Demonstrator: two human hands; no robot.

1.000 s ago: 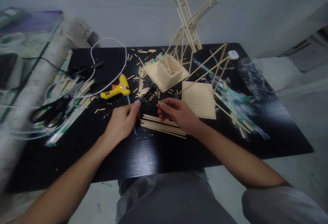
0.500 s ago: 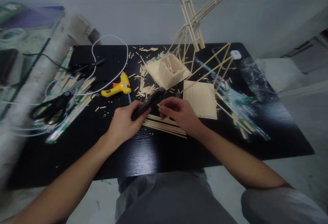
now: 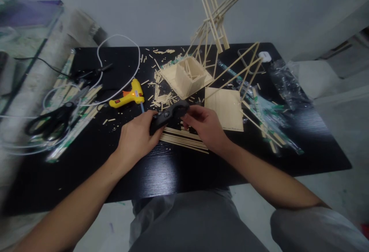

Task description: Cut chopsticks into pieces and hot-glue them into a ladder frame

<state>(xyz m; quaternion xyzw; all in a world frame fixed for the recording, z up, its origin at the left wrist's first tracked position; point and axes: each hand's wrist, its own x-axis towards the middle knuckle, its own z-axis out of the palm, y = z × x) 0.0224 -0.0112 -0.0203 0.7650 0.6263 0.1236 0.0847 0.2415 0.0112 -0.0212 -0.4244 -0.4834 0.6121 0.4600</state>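
My left hand (image 3: 137, 134) is wrapped round a black hand tool (image 3: 164, 118) that has round knobs on its side. The tool's far end points right, up against my right hand (image 3: 206, 125). The thumb and fingers of my right hand pinch together at that end on what seems a short wooden stick, mostly hidden now. Beneath both hands lies a row of thin wooden sticks (image 3: 184, 141) on the black table. Just beyond the tool sits a wooden box (image 3: 186, 80) on a flat wooden base. A thin wooden panel (image 3: 224, 109) lies right of my right hand.
A yellow glue gun (image 3: 127, 96) with a glowing light lies left of the tool, near a white cable (image 3: 139, 52). Black scissors (image 3: 53, 119) rest on wrapped sticks. A windmill-like stick frame (image 3: 211, 13) rises behind the box. Stick offcuts (image 3: 163, 98) and plastic wrappers (image 3: 268, 109) are scattered about.
The black tool has turned in my left hand, showing its knobs, and its far end has come to my right fingers. The whole view has shifted slightly.
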